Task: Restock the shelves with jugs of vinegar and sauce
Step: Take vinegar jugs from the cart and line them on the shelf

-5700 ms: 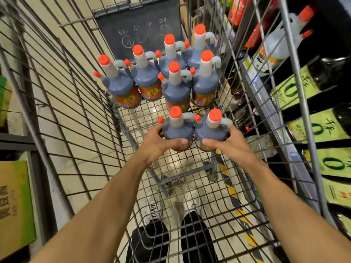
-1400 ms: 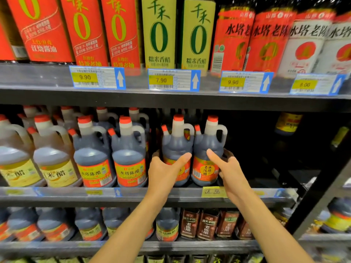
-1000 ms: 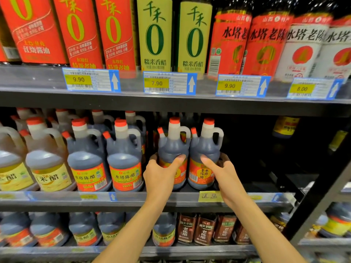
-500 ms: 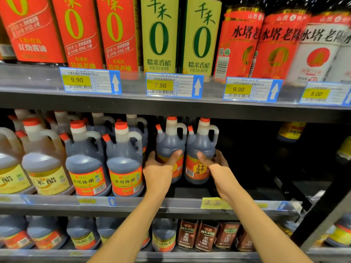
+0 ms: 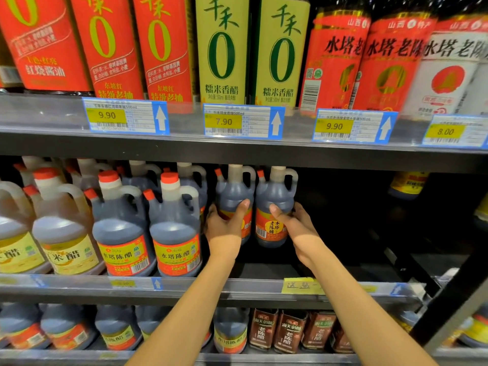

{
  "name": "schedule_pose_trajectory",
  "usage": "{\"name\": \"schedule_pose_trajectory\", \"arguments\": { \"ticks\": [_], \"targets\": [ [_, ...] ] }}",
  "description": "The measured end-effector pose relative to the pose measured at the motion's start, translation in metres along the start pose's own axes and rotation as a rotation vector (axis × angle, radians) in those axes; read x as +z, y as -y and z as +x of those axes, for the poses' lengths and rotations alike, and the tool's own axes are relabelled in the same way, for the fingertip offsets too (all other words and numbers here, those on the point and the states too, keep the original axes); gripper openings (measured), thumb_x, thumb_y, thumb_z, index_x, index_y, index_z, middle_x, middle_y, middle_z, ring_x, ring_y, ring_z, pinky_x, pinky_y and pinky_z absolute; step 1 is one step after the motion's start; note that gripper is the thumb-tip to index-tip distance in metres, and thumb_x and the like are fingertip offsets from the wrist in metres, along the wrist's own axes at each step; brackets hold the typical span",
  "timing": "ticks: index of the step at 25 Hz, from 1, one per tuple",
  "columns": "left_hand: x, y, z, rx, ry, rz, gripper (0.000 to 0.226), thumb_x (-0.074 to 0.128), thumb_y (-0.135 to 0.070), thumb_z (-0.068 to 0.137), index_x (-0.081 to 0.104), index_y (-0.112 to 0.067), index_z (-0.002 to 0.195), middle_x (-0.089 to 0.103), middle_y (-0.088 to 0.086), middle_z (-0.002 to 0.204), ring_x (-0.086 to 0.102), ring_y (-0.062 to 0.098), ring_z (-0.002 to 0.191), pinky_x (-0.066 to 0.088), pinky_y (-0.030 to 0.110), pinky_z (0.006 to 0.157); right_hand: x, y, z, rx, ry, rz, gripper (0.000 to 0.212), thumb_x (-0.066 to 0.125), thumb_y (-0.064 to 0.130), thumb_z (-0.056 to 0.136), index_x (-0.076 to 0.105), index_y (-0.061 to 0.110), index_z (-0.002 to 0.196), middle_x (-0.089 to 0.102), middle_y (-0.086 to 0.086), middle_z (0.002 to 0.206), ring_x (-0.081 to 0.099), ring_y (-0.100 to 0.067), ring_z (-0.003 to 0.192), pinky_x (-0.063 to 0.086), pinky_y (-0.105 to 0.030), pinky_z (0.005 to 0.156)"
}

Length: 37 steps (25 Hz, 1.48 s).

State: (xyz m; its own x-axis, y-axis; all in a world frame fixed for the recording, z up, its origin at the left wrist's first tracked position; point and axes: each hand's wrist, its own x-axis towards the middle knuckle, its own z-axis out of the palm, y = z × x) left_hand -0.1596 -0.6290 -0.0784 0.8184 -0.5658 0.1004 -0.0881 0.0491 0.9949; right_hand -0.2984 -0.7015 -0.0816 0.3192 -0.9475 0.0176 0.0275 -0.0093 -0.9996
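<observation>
At frame centre, two dark vinegar jugs stand upright side by side, deep on the middle shelf (image 5: 264,270). The left hand (image 5: 224,223) curls around the left jug (image 5: 233,199); the right hand (image 5: 295,225) curls around the right jug (image 5: 274,204). Open shelf lies rightward.

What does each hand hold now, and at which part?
The left hand grips a dark vinegar jug around its body, at the label. The right hand grips the neighbouring jug likewise. Neither holds a handle.
</observation>
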Motion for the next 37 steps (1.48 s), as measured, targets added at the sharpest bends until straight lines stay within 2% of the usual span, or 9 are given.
{"name": "schedule_pose_trajectory", "arguments": {
  "ticks": [3, 9, 14, 20, 22, 24, 30, 35, 37],
  "targets": [
    [0.0, 0.003, 0.004, -0.006, 0.015, -0.036, 0.075, 0.081, -0.046, 0.082, 0.054, -0.012, 0.143, 0.06, 0.008, 0.145, 0.053, 0.031, 0.135, 0.039, 0.03, 0.101, 0.001, 0.0, 0.003, -0.006, 0.01, 0.029, 0.071, 0.08, 0.04, 0.086, 0.047, 0.022, 0.146, 0.063, -0.002, 0.137, 0.061, -0.024, 0.124, 0.052, -0.039, 0.1],
    [-0.003, 0.009, 0.011, -0.006, 0.047, -0.023, 0.081, 0.079, -0.049, 0.083, 0.048, -0.015, 0.15, 0.057, 0.007, 0.149, 0.051, 0.031, 0.138, 0.041, 0.038, 0.109, 0.002, -0.001, 0.004, -0.013, 0.018, 0.029, 0.066, 0.079, 0.041, 0.087, 0.049, 0.024, 0.144, 0.064, 0.0, 0.134, 0.062, -0.022, 0.121, 0.052, -0.033, 0.09],
    [-0.005, 0.011, 0.013, 0.002, 0.051, -0.02, 0.081, 0.079, -0.049, 0.083, 0.048, -0.016, 0.15, 0.058, 0.006, 0.148, 0.052, 0.031, 0.138, 0.043, 0.044, 0.113, 0.001, -0.003, 0.005, -0.016, 0.015, 0.017, 0.064, 0.077, 0.042, 0.089, 0.049, 0.023, 0.143, 0.064, -0.003, 0.136, 0.061, -0.024, 0.124, 0.052, -0.038, 0.099],
    [-0.006, 0.011, 0.012, 0.016, 0.046, -0.018, 0.08, 0.079, -0.049, 0.084, 0.048, -0.016, 0.149, 0.058, 0.006, 0.148, 0.052, 0.03, 0.138, 0.042, 0.043, 0.114, 0.001, -0.002, 0.005, -0.027, 0.019, 0.022, 0.063, 0.077, 0.04, 0.089, 0.05, 0.022, 0.142, 0.065, -0.002, 0.135, 0.061, -0.024, 0.123, 0.051, -0.036, 0.095],
    [-0.006, 0.01, 0.012, 0.012, 0.055, -0.015, 0.08, 0.079, -0.049, 0.084, 0.049, -0.016, 0.149, 0.058, 0.006, 0.148, 0.052, 0.03, 0.137, 0.042, 0.043, 0.114, 0.001, -0.002, 0.004, -0.027, 0.028, 0.027, 0.062, 0.077, 0.04, 0.089, 0.05, 0.023, 0.141, 0.065, -0.001, 0.132, 0.061, -0.022, 0.119, 0.052, -0.032, 0.089],
    [-0.007, 0.01, 0.012, 0.008, 0.062, -0.017, 0.078, 0.079, -0.048, 0.084, 0.05, -0.015, 0.148, 0.059, 0.006, 0.146, 0.053, 0.03, 0.136, 0.043, 0.043, 0.113, -0.001, -0.001, 0.005, -0.025, 0.04, 0.039, 0.054, 0.078, 0.039, 0.089, 0.052, 0.026, 0.135, 0.065, 0.001, 0.128, 0.062, -0.019, 0.115, 0.052, -0.029, 0.084],
    [-0.007, 0.01, 0.01, -0.035, 0.082, -0.023, 0.08, 0.077, -0.053, 0.084, 0.048, -0.016, 0.149, 0.057, 0.007, 0.149, 0.051, 0.032, 0.138, 0.041, 0.04, 0.112, -0.005, -0.002, 0.01, -0.013, 0.062, 0.053, 0.035, 0.078, 0.035, 0.089, 0.055, 0.037, 0.115, 0.067, 0.007, 0.119, 0.062, -0.02, 0.117, 0.052, -0.032, 0.089],
    [-0.007, 0.011, 0.011, -0.026, 0.092, -0.012, 0.083, 0.074, -0.056, 0.085, 0.044, -0.017, 0.152, 0.053, 0.007, 0.152, 0.049, 0.032, 0.14, 0.04, 0.042, 0.113, -0.005, -0.004, 0.011, -0.021, 0.066, 0.053, 0.05, 0.078, 0.038, 0.088, 0.052, 0.031, 0.129, 0.066, 0.005, 0.121, 0.063, -0.018, 0.115, 0.052, -0.032, 0.09],
    [-0.007, 0.012, 0.01, -0.034, 0.098, -0.003, 0.084, 0.072, -0.057, 0.086, 0.041, -0.019, 0.154, 0.049, 0.007, 0.156, 0.045, 0.033, 0.143, 0.037, 0.044, 0.115, -0.005, -0.003, 0.009, -0.018, 0.062, 0.05, 0.05, 0.079, 0.041, 0.086, 0.051, 0.034, 0.127, 0.066, 0.008, 0.118, 0.063, -0.013, 0.109, 0.052, -0.027, 0.083]
  ]
}}
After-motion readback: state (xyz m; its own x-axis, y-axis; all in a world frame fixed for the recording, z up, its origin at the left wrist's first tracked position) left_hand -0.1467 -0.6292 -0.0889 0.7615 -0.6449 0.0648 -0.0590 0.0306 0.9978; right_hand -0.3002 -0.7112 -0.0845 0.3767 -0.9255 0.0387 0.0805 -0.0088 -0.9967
